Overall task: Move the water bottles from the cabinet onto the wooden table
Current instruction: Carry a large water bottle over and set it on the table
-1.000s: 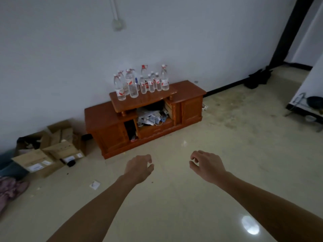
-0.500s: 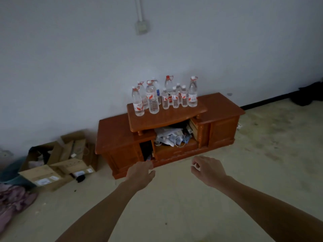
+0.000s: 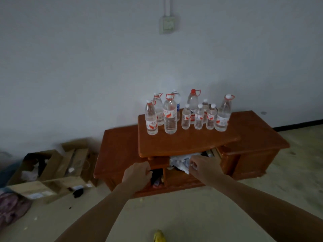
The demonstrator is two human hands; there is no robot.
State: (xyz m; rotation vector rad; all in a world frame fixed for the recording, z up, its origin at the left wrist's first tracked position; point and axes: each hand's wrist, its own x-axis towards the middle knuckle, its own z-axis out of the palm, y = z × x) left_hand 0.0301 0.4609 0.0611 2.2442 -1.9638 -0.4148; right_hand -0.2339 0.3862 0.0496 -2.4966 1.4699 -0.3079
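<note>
Several clear water bottles (image 3: 169, 114) with red labels stand upright on the raised middle top of a low orange-brown wooden cabinet (image 3: 183, 142) against the white wall. Tall ones with red carry handles stand left, back and far right (image 3: 222, 115); small ones (image 3: 199, 117) cluster in the middle. My left hand (image 3: 137, 175) and my right hand (image 3: 202, 167) hover in front of the cabinet's open shelf, below the bottles, fingers loosely curled, holding nothing.
The open shelf holds white crumpled bags (image 3: 180, 161). Open cardboard boxes (image 3: 52, 168) and pink cloth (image 3: 10, 206) lie on the floor at left. A wall socket (image 3: 167, 25) sits above. A yellow shoe tip (image 3: 159, 235) shows at the bottom.
The cabinet and bottles have come much closer and larger in view. Both hands have risen from over the floor to just in front of the cabinet's shelf.
</note>
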